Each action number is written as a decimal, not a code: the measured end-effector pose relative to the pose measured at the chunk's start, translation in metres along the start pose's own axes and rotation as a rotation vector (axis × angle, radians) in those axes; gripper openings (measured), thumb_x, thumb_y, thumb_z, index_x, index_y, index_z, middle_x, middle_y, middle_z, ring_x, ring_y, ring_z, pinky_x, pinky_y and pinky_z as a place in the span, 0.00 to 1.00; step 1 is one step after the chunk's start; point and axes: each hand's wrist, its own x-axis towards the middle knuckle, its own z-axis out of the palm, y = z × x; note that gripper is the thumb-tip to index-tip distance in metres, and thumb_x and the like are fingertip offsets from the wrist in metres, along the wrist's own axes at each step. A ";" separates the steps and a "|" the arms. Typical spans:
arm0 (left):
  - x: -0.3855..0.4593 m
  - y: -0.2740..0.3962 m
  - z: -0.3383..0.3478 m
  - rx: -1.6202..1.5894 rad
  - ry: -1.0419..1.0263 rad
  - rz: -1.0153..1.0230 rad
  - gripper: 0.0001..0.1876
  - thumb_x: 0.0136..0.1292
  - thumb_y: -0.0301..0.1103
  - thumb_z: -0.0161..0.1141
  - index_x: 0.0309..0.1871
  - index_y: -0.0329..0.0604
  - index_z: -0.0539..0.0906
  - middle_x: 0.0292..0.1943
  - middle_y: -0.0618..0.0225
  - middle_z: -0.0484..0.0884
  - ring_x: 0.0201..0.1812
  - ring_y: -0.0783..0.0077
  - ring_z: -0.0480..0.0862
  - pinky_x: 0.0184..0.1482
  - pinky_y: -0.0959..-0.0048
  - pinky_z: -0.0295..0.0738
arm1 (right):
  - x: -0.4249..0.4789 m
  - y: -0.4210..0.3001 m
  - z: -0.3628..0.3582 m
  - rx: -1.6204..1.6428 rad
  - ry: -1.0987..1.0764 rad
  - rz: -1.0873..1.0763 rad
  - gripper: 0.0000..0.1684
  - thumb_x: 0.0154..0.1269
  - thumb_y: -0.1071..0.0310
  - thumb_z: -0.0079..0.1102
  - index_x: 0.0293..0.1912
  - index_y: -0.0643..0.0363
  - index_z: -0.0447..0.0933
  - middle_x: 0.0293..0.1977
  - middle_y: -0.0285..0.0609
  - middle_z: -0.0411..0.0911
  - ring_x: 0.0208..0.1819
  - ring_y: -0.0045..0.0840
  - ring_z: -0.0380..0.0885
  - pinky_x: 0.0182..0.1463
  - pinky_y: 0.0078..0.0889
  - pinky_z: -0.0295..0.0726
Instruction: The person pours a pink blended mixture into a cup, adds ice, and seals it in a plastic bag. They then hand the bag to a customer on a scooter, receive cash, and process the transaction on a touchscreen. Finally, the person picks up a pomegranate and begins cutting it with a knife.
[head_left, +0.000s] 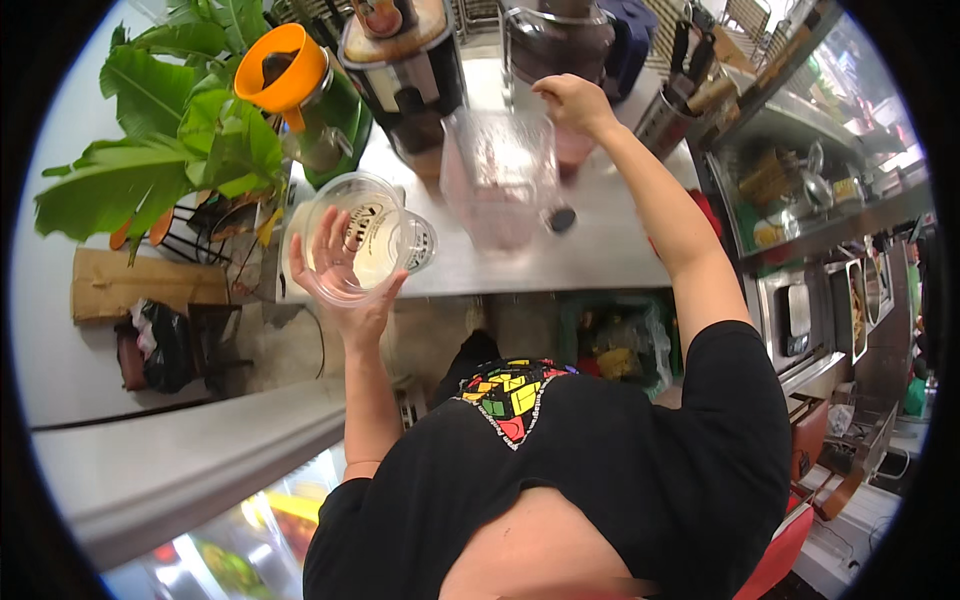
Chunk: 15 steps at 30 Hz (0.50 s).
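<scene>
My left hand (335, 255) is wrapped around a clear plastic cup (375, 196), tilted with its wide rim towards me and dark writing on its side. Beside it, a second clear cup or the base of the same stack (421, 247) shows above the counter. Over the far part of the steel counter (622, 247) reaches my right hand (577, 103), its fingers curled in front of a dark juicer (556, 45). Whether those fingers grip anything is unclear. Below and left of it stands a clear square jug (496, 180), blurred. A pinkish vessel (576, 150) is partly hidden behind my right wrist.
A green citrus juicer with an orange cone (281, 67) and a black-and-silver machine (405, 82) stand at the back left. Utensils fill a metal holder (664, 124) at the right. Beneath the counter sits a lined green crate (615, 345). Large leaves (157, 127) hang at left.
</scene>
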 end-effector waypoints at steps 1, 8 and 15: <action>0.025 -0.014 -0.001 -0.022 0.019 0.041 0.61 0.34 0.32 0.79 0.67 0.52 0.44 0.63 0.52 0.62 0.62 0.55 0.67 0.61 0.59 0.62 | 0.030 0.002 0.006 -0.120 -0.028 -0.139 0.09 0.55 0.67 0.54 0.37 0.49 0.80 0.33 0.33 0.81 0.39 0.29 0.79 0.38 0.32 0.77; 0.139 -0.079 -0.010 -0.002 0.098 0.155 0.64 0.28 0.37 0.81 0.67 0.54 0.42 0.63 0.52 0.63 0.61 0.55 0.68 0.59 0.61 0.64 | 0.106 0.019 0.116 -0.781 -0.761 -0.650 0.08 0.52 0.61 0.53 0.25 0.47 0.81 0.26 0.27 0.77 0.43 0.22 0.71 0.49 0.29 0.63; 0.140 -0.126 -0.037 -0.001 0.059 0.044 0.67 0.26 0.48 0.81 0.67 0.53 0.42 0.62 0.51 0.64 0.60 0.55 0.70 0.59 0.61 0.65 | 0.095 0.039 0.193 -1.202 -0.826 -0.489 0.13 0.59 0.62 0.50 0.36 0.52 0.83 0.33 0.37 0.81 0.39 0.28 0.75 0.49 0.41 0.59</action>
